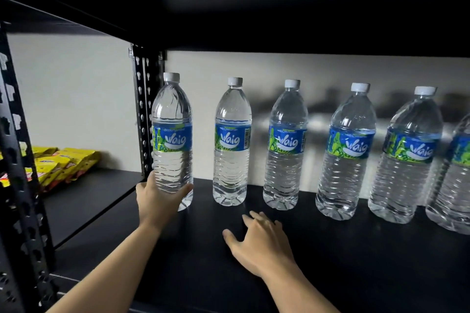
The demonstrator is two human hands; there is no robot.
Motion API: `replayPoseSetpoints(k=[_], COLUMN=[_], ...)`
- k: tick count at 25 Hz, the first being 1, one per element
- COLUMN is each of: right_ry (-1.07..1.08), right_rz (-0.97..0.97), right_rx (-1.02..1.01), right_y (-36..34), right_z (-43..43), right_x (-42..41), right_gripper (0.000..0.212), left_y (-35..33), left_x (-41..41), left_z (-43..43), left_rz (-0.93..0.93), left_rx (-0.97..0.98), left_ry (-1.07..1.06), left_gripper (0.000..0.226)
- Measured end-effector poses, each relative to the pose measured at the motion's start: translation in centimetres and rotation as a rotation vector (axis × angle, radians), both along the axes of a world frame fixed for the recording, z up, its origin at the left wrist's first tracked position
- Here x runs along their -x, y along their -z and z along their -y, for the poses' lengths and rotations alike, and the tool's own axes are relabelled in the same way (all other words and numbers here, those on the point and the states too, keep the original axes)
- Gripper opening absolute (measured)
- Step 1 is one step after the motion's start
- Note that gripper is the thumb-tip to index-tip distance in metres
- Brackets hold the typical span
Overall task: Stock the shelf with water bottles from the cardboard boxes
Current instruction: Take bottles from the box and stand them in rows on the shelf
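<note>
Clear bottle upright at shelf left end, beside other bottles; L hand clasps its base. R hand slack, empty, by shelf front. Step: placing. Next: release gently, fetch more.

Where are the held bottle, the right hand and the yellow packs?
held bottle (172,140), head view, on its blue label.
right hand (262,244), head view, on the back of the hand.
yellow packs (73,160), head view, on the top pack's wrapper.
</note>
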State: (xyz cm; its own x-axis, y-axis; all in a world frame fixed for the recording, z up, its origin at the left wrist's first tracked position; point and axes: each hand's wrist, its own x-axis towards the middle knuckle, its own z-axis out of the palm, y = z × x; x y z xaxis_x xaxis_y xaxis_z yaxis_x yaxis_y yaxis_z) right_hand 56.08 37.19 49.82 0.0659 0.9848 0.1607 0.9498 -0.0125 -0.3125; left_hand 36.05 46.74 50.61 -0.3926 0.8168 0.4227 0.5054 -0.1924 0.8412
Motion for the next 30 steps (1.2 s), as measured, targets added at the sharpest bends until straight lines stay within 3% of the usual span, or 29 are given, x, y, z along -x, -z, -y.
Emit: replayPoseSetpoints(k=[5,21,30], right_ry=[0.004,0.023,0.022], right_rz=[0.020,0.021,0.022], right_rx=[0.007,0.006,0.017], right_y=[0.0,-0.1,-0.3], right_z=[-0.3,-0.5,-0.3], right_x=[-0.1,-0.1,0.0], right_gripper=[0.074,0.064,0.064], left_y=[0.6,1.7,1.8], left_x=[0.3,-0.2,-0.5], left_z=[-2.8,-3.4,-3.7], left_rz=[-0.050,-0.193,-0.258], left_rx=[0.059,0.233,0.263], left_ry=[-0.023,-0.041,-0.039], left_gripper=[0.063,0.082,0.070])
